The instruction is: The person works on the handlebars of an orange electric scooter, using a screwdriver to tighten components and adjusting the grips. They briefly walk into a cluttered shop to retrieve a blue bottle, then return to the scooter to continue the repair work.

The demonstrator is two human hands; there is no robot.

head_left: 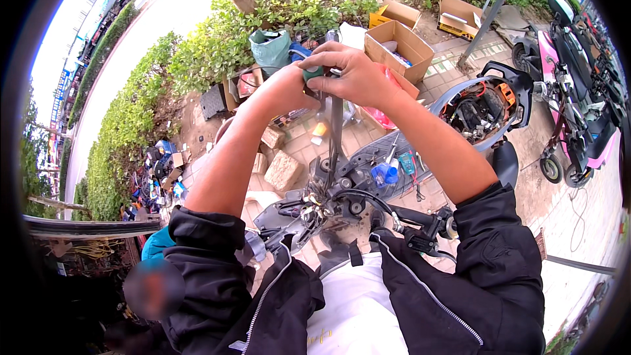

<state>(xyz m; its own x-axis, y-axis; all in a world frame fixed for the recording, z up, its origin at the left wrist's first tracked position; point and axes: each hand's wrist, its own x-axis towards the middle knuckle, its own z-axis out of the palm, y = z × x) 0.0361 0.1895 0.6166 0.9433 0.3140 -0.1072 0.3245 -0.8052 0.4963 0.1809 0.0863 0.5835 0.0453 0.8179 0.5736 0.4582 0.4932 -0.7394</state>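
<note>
Both hands meet at arm's length over a scooter front. My left hand and my right hand close together around a small green object at the top of a dark upright bar. Below them lies the scooter's stripped handlebar area with exposed cables, a brake lever and black wiring. My black jacket sleeves are pushed up past the elbows.
An opened scooter body with bare wiring stands at right, pink scooters beyond it. Cardboard boxes and a green bag sit by the hedge. Stone blocks and scattered parts lie on the paving. A person crouches at lower left.
</note>
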